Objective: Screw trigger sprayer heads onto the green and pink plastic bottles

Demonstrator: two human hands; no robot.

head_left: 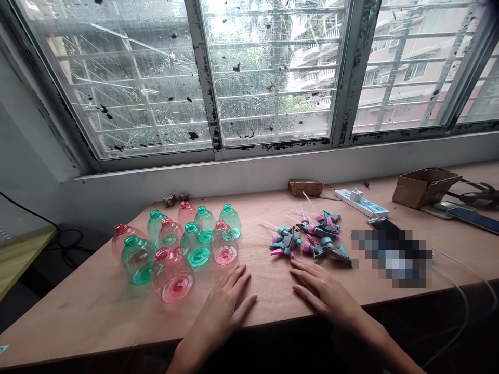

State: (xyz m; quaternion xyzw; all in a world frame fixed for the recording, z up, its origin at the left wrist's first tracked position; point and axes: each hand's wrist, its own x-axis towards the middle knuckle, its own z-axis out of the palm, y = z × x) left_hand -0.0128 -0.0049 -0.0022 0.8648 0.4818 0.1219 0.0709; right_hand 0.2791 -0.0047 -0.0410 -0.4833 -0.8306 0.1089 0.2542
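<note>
My left hand (230, 296) lies flat on the wooden table (268, 306), fingers stretched out and holding nothing. Just beyond and left of it stand several clear plastic bottles without tops, some pink, like the near pink bottle (172, 275), and some green, like the green bottle (137, 259). Also flat on the tabletop, my right hand (322, 288) has its fingers apart and holds nothing. Its fingertips rest close to a pile of spray triggers (290, 241) in grey, teal and pink, with thin dip tubes pointing away to the upper left.
Right of the spray triggers lies a phone (384, 226), partly under a blurred patch. A white power strip (360, 202) with a plugged-in charger, an open cardboard box (423, 189) and a small brown box (306, 187) sit farther back. White cable (465, 306) hangs at the right edge.
</note>
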